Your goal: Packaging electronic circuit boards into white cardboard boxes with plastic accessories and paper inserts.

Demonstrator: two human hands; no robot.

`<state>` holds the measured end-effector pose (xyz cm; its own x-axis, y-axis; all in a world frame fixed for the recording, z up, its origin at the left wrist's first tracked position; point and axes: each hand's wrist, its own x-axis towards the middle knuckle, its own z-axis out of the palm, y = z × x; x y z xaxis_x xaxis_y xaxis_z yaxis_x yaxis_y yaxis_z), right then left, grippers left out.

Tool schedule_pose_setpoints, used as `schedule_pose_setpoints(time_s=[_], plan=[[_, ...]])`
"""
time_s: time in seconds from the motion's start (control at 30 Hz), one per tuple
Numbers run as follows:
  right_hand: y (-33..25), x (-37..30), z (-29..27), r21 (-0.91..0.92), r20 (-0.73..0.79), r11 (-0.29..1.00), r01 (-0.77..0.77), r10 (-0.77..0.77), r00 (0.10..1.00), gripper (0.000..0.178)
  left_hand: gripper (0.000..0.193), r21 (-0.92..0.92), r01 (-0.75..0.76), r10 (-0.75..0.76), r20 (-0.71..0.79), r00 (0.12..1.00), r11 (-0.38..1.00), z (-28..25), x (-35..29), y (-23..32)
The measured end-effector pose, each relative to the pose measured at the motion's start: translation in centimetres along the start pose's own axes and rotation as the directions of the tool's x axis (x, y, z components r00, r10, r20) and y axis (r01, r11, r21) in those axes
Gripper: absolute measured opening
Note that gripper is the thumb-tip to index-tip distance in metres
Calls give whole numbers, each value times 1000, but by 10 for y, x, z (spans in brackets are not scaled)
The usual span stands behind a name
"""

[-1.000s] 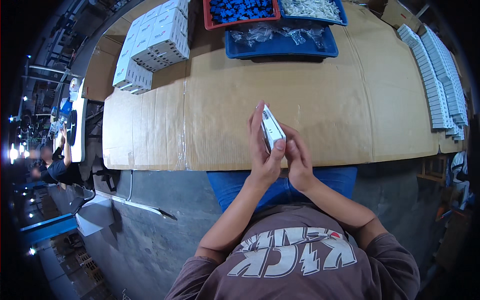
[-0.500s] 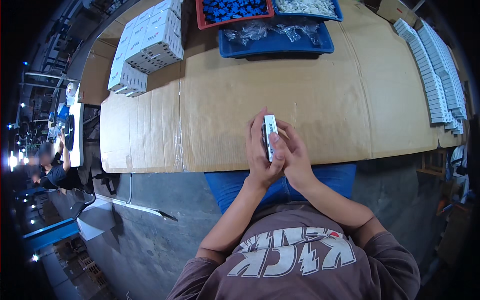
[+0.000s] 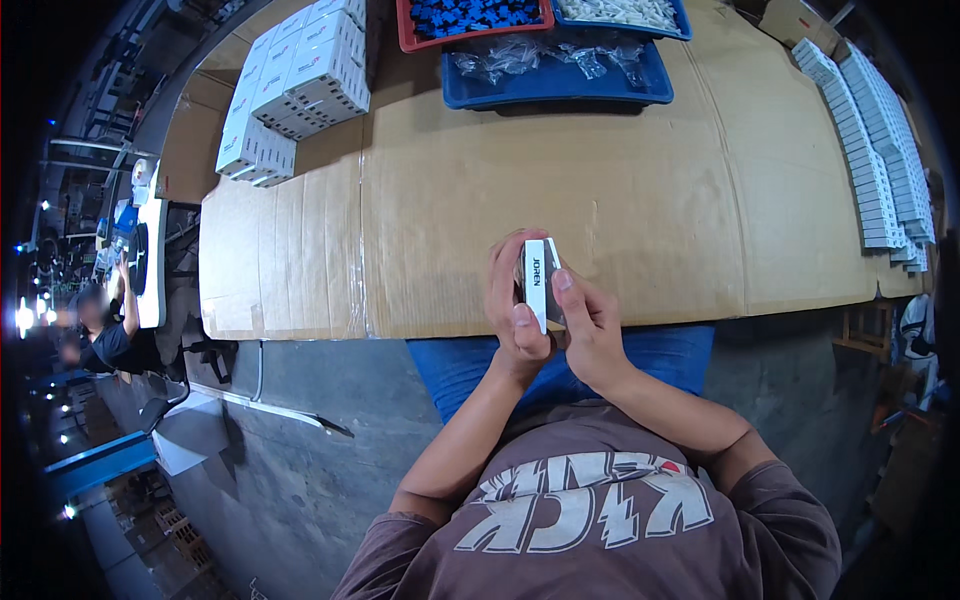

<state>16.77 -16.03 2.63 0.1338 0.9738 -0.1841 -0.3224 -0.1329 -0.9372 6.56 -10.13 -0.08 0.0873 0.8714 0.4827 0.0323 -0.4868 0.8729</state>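
Item under inspection: one white box (image 3: 536, 290), slim, with dark lettering on its narrow face, held at the middle of the frame above the near edge of the cardboard-covered table (image 3: 650, 225).

Grip: my left hand (image 3: 506, 292) is closed around its left side, thumb on the lower end of the lettered face; my right hand (image 3: 597, 340) closes in from the right, thumb against the darker side. I cannot tell whether that dark band is an opening or a shaded panel.

Handling, in my judgement: light, fairly stiff along its straight edges, somewhat smooth, liable to dent at the corners. Best hold is on the long sides, with light pressure.

Count: one box in hand. At top centre, one red tray (image 3: 478, 41) of blue plastic pieces (image 3: 480, 17), one blue tray (image 3: 630, 32) of white plastic pieces (image 3: 620, 12), and a second, lower blue tray (image 3: 560, 101) with clear plastic bags (image 3: 505, 57); contents too crowded to count. One block of white cartons (image 3: 300, 85), upper left, and stacked white boxes (image 3: 870, 175), upper right: exact totals not determinable. One co-worker (image 3: 110, 343), far left.
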Motion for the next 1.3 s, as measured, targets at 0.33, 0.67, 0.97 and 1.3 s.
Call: schedule_pose_setpoints(time_s=[0.33,0.67,0.97,1.3], plan=[[-20,30,-35,30,297,990,-135,120,947,67,118,-194,384,-364,128,922,903,4,-10,2],[-10,47,-57,-601,579,316,734,-461,673,82,73,-545,824,-785,439,437,154,-2,-8,30],[19,42,-56,-428,567,392,814,-585,580,68,70,-559,821,-815,418,401,118,-2,-15,36],[7,40,-42,-59,155,900,432,-419,894,62,71,-135,345,-306,247,920,929,15,-21,13]])
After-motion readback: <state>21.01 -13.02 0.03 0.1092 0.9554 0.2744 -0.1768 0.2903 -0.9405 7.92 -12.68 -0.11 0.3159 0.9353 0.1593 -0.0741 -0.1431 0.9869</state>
